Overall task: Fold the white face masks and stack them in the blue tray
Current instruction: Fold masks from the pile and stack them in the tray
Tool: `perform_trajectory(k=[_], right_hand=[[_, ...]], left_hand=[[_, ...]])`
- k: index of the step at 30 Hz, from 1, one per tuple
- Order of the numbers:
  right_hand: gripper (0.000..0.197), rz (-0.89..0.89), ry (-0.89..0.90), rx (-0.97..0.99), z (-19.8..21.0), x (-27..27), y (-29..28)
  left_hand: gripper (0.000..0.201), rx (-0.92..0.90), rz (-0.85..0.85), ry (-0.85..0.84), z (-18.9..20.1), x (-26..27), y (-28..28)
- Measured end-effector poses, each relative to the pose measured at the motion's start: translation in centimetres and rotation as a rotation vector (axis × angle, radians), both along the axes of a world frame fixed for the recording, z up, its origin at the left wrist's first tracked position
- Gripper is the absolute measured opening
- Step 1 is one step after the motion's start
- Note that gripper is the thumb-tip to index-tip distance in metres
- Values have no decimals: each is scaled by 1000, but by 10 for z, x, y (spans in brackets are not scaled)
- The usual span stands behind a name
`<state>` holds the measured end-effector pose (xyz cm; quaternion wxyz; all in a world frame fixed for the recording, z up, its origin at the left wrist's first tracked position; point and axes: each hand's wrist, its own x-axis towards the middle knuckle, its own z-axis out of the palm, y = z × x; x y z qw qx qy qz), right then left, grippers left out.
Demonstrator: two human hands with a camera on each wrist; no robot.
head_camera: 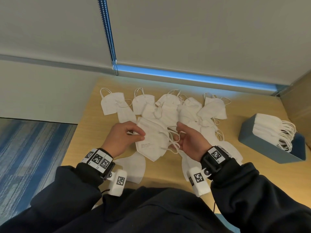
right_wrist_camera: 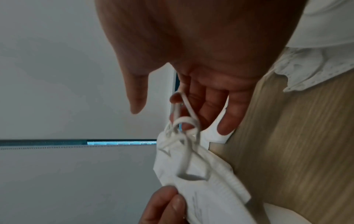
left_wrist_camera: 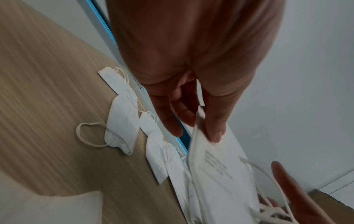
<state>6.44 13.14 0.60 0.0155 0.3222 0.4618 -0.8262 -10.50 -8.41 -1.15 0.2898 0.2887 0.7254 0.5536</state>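
Above the tabletop, the left hand pinches a white face mask while the right hand gathers its ear loops. Many folded masks already fill the blue tray; about a dozen loose masks remain.

A wooden desk stands beside blue striped carpet.

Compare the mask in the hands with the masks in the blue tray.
The held mask is single and lifted, gripped by the left hand, its ear loops in the right hand. The tray masks are many, packed side by side in the blue tray. Both are white with ear loops.
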Motion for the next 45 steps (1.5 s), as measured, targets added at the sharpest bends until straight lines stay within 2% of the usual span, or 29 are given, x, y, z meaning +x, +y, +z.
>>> perform_trajectory(k=[4,6,9,11,13,15,16,18,20,21,23,28,35,39,45], right_hand=[[46,193,-83,301,-8,2,-7],[34,232,-107,428,-6,4,-11],[5,146,-80,500,-6,6,-10],[19,23,-86,485,-6,7,-5],[32,-84,-42,228,-2,10,5],[32,-94,14,-45,5,13,11],[30,-56,0,-31,8,16,13],[24,32,-37,234,4,19,15],[26,38,-70,443,0,27,24],[26,23,-74,473,-1,32,29],[21,8,-44,480,-4,44,40],[22,-72,-21,544,-7,79,68],[29,-171,-74,411,-8,128,114],[15,-180,-82,286,-4,155,141],[16,-241,-98,278,-9,187,172]], left_hand=[[22,25,9,-24,3,4,0],[23,32,-9,-43,5,8,0],[25,-25,-40,-14,2,12,0],[27,-66,-46,6,-1,13,1],[28,-88,-46,28,-6,15,3],[27,-90,-50,14,-7,19,9],[27,-88,-52,4,-8,23,14],[28,-85,-49,8,-7,30,23],[29,-89,-51,51,-3,41,39],[31,-85,-46,66,0,46,47],[37,-63,-40,64,4,57,63],[50,24,28,-35,13,86,108],[23,26,-64,13,25,124,176],[44,15,-42,-59,26,145,210],[58,2,-43,-90,22,169,249]])
